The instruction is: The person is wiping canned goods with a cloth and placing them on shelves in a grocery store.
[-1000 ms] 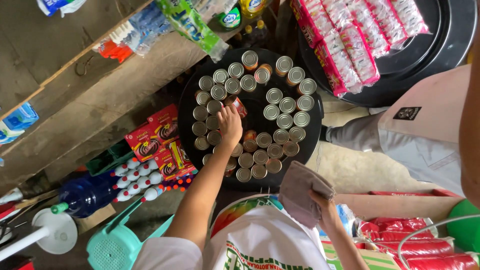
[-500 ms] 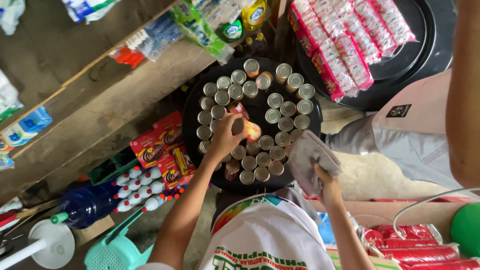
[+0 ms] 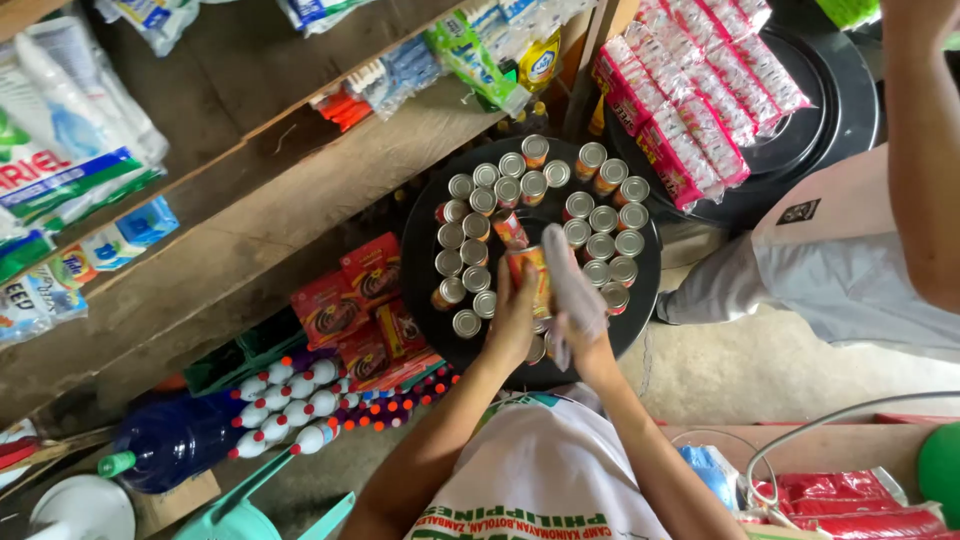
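**Head view: can held up and a cloth laid against it over a round tray**

Head view looks straight down on 1 can (image 3: 527,275) with an orange and red label, lifted just above a black round tray (image 3: 425,225) that carries many more cans standing upright with their silver lids showing. The held can lies tilted on its side, its label facing up, near the tray's front half.

The left hand (image 3: 513,325) comes up from below with the forearm stretched forward, fingers wrapped around the lower end of the can and pressed against its side. The right hand (image 3: 585,335) sits just beside it, closed on a pale grey cloth (image 3: 572,280); the cloth runs up along the right side of the can and touches it. How the right fingers lie under the cloth cannot be told.

Left of the tray, red snack packets (image 3: 350,300) lean under a wooden shelf (image 3: 250,200), and toy bowling pins (image 3: 290,400) lie beside a blue bottle (image 3: 180,450). A second black tray (image 3: 830,100) at upper right holds rows of pink and white sachets (image 3: 700,90). Another person's arm (image 3: 925,140) enters from the right edge.
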